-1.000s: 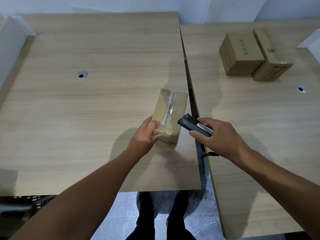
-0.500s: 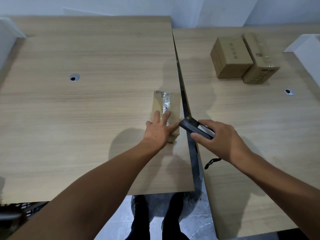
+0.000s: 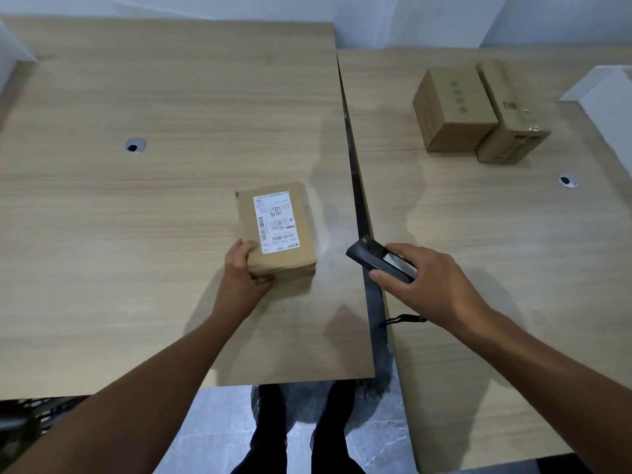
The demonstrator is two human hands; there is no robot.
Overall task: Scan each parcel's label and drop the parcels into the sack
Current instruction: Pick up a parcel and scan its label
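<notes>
Parcel (image 3: 273, 230) lies with label (image 3: 276, 220) up, long axis pointing away.
Left hand (image 3: 244, 271) grips its near-left corner; right hand (image 3: 427, 282) holds scanner (image 3: 376, 260) just right, nose toward it.

One wide-angle camera, worn on the head, looks forward and steeply down from the near side of the labelled parcel (image 3: 277, 230), close above it. Beyond the parcel the view reaches the wall (image 3: 410, 18); nearer than the parcel, the floor (image 3: 212, 432).
</notes>
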